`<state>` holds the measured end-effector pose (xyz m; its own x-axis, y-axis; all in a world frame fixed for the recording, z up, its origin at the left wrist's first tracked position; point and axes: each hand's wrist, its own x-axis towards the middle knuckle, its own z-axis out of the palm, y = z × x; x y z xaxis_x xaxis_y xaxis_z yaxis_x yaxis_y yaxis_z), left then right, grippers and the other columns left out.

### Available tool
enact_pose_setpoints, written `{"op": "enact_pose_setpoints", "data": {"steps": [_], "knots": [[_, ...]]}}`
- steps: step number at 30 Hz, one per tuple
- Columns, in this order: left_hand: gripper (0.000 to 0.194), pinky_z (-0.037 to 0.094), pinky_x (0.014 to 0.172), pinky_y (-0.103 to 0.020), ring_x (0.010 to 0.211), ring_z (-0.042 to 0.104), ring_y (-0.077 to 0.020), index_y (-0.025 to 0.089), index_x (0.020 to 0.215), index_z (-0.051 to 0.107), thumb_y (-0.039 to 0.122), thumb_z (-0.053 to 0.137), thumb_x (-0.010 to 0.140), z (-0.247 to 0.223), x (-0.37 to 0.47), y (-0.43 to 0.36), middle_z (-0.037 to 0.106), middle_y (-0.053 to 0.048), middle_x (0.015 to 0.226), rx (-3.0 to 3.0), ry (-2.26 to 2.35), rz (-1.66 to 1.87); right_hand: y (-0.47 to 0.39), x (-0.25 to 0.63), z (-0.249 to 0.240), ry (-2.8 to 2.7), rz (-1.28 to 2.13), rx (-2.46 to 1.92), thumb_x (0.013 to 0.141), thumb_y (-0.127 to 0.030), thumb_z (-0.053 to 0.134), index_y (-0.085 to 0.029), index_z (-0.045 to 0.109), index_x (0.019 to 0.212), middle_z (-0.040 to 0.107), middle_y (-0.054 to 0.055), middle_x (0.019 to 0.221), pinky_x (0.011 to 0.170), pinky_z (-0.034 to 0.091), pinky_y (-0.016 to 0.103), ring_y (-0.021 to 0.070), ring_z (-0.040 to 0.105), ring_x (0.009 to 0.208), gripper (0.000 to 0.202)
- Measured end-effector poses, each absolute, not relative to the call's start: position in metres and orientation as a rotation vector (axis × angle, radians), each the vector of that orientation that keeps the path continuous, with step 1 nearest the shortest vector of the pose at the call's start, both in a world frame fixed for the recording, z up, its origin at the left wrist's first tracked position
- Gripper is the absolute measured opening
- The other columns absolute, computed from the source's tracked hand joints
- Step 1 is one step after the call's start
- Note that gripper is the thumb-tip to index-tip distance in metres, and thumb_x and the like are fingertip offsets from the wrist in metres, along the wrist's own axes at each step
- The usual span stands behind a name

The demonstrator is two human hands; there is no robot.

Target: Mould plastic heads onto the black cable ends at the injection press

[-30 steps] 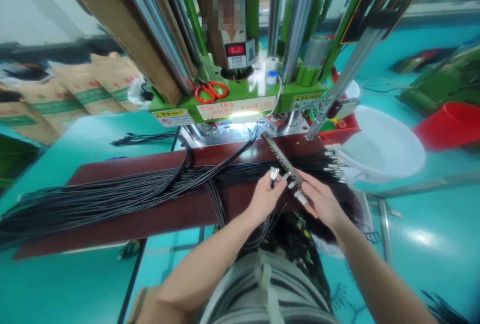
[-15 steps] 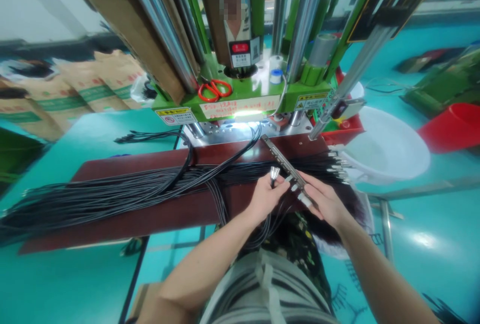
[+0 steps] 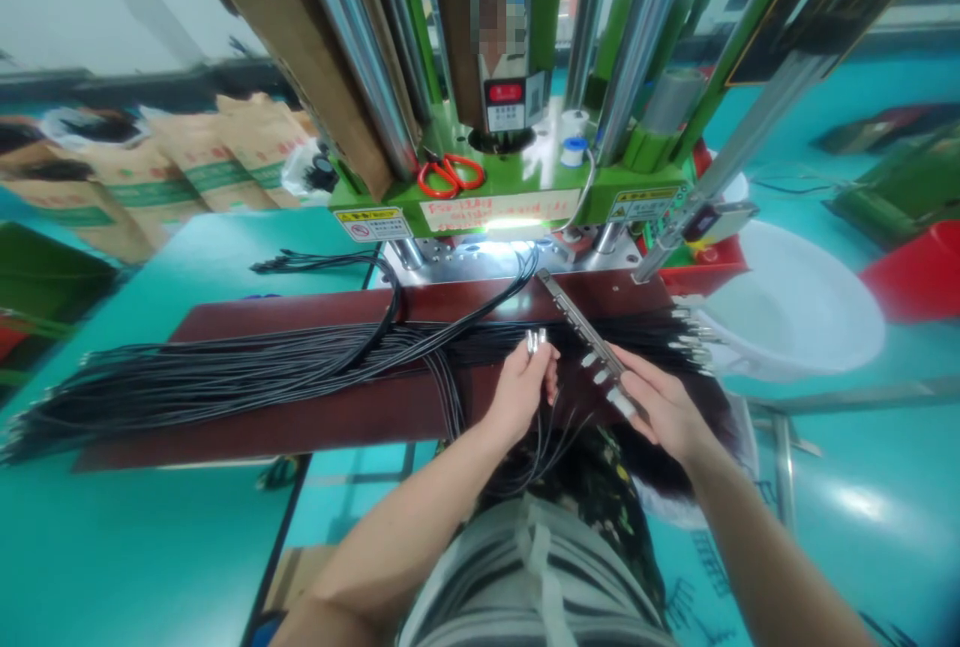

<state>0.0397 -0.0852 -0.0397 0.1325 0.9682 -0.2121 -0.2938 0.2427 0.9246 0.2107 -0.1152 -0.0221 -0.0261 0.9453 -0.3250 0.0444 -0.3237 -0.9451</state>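
My left hand (image 3: 521,385) is closed on black cables whose silver connectors (image 3: 535,339) stick up above the fingers. My right hand (image 3: 660,399) grips the lower end of a long metal bar (image 3: 576,319). Several silver connectors (image 3: 600,372) sit along the lower part of this bar, which slants up and left over the brown board (image 3: 292,442). A gap separates my left hand from the bar. Behind both hands, a long bundle of black cables (image 3: 247,377) lies across the board, with silver ends (image 3: 694,339) at the right.
Ahead stands a green press (image 3: 517,172) with a lit metal bed (image 3: 442,262). Red-handled scissors (image 3: 450,177) and a spool (image 3: 574,152) rest on it. A white tub (image 3: 802,297) and a red bucket (image 3: 919,272) are at the right. Paper sacks (image 3: 202,162) stand back left.
My left hand has drawn away from the bar, and the connectors in it now point upright. The whole view has shifted slightly, moving the scene to the right.
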Motion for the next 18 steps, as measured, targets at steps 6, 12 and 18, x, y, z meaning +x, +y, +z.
{"op": "enact_pose_setpoints", "data": {"steps": [6,12,18], "knots": [[0.033,0.022,0.034,-0.016,0.036,0.027,-0.0031,0.015,0.066,0.05,0.046,0.058,0.072,-0.0363,0.0402,-0.0835,0.031,0.009,0.043,0.913,0.983,0.903,-0.1149,0.2145,-0.0198,-1.201,1.493,-1.464,0.081,-0.036,0.051,-0.016,0.047,0.129,0.056,0.0,0.057,0.028,0.019,0.016,0.0019,0.03,0.03,0.052],[0.035,0.021,0.035,-0.016,0.036,0.025,-0.0027,0.015,0.065,0.051,0.048,0.061,0.067,-0.0315,0.0361,-0.0805,0.031,0.009,0.041,0.876,0.965,0.827,-0.1151,0.215,-0.0139,-1.235,1.551,-1.483,0.081,-0.034,0.051,-0.016,0.047,0.129,0.06,0.002,0.064,0.029,0.021,0.016,0.0023,0.032,0.033,0.051],[0.031,0.018,0.034,-0.016,0.035,0.023,-0.0022,0.014,0.062,0.05,0.043,0.061,0.067,-0.0303,0.0321,-0.0793,0.029,0.009,0.041,0.844,0.952,0.788,-0.1123,0.2172,-0.0172,-1.373,1.449,-1.475,0.08,-0.038,0.054,-0.018,0.053,0.125,0.066,0.008,0.093,0.045,0.043,0.019,0.0107,0.055,0.059,0.049]]}}
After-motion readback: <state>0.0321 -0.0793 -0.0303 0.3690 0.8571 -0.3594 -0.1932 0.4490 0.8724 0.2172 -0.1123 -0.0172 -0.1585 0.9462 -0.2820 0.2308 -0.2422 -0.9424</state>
